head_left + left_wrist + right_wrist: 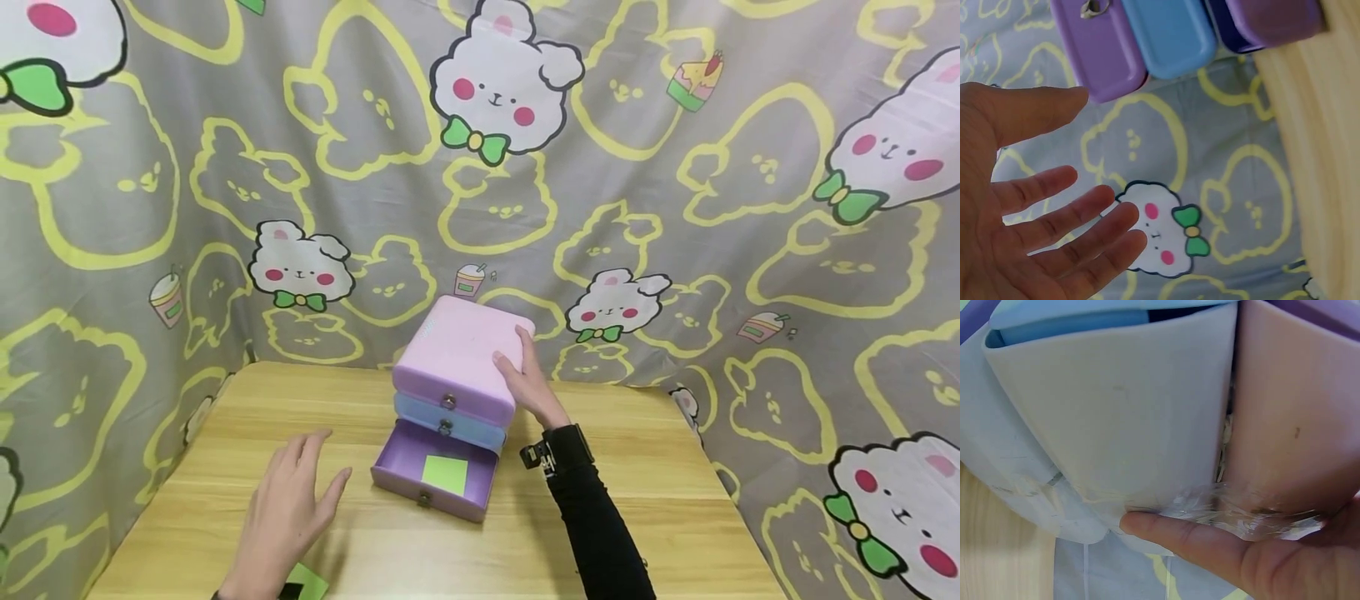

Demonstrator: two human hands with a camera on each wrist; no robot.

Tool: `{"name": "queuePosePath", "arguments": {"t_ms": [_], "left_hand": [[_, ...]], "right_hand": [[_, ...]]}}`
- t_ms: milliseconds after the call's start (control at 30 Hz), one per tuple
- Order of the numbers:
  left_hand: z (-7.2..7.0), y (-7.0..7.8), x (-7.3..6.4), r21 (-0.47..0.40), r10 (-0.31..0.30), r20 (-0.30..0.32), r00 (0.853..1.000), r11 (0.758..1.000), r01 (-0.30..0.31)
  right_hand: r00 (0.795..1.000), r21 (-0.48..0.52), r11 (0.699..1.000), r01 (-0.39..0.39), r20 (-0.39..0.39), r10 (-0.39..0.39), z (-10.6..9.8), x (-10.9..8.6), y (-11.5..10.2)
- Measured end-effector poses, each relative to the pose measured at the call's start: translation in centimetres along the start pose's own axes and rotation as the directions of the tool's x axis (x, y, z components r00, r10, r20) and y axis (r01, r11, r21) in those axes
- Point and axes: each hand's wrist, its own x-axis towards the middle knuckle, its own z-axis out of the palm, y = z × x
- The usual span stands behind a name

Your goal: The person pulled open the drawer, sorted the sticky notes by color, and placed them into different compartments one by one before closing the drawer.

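Observation:
A small drawer box (465, 342) with a pink top stands mid-table. Its bottom purple drawer (393, 482) is pulled out, and a light green paper square (446, 473) lies inside. Above it are a blue drawer (420, 412) and a top purple drawer (420, 392), each with a metal knob. My right hand (528, 385) grips the box at its rear right, one finger lying along the side wall in the right wrist view. My left hand (288, 500) hovers left of the pulled-out drawer, fingers spread and holding nothing.
Another green paper (311, 582) with a black patch lies near the front edge, partly hidden by my left wrist. Patterned curtains (495, 217) enclose the wooden table (630, 500) at the back and sides. Clear tape (1197, 503) clings to the box's rear.

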Motion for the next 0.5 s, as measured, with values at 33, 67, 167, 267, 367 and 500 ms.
{"name": "queuePosePath", "arguments": {"t_ms": [33,67,167,267,367,500], "left_hand": [[0.1,0.0,-0.4,0.003,-0.009,0.004,1.000,1.000,0.009],[0.2,-0.1,-0.7,0.008,-0.016,0.008,1.000,1.000,0.016],[0.6,-0.5,-1.9,0.022,-0.041,0.036,0.999,0.999,0.040],[0.8,-1.1,-3.4,0.039,-0.098,0.116,0.988,0.995,0.094],[1.1,-2.0,-5.0,0.076,-0.178,0.235,0.956,0.983,0.165],[1.4,-3.7,-6.6,0.165,-0.304,0.464,0.832,0.952,0.257]], "right_hand": [[1.000,0.000,1.000,0.006,0.002,-0.006,0.0,0.0,0.0],[1.000,0.002,1.000,0.012,0.004,-0.012,0.0,0.0,0.0],[1.000,0.004,1.000,0.024,0.007,-0.024,0.0,0.0,-0.1],[1.000,-0.005,1.000,0.020,0.008,-0.020,0.0,-0.2,-0.2],[1.000,-0.011,1.000,0.011,0.005,-0.011,0.1,-0.2,-0.3],[1.000,-0.008,1.000,0.007,0.010,-0.007,0.2,-0.3,-0.4]]}}
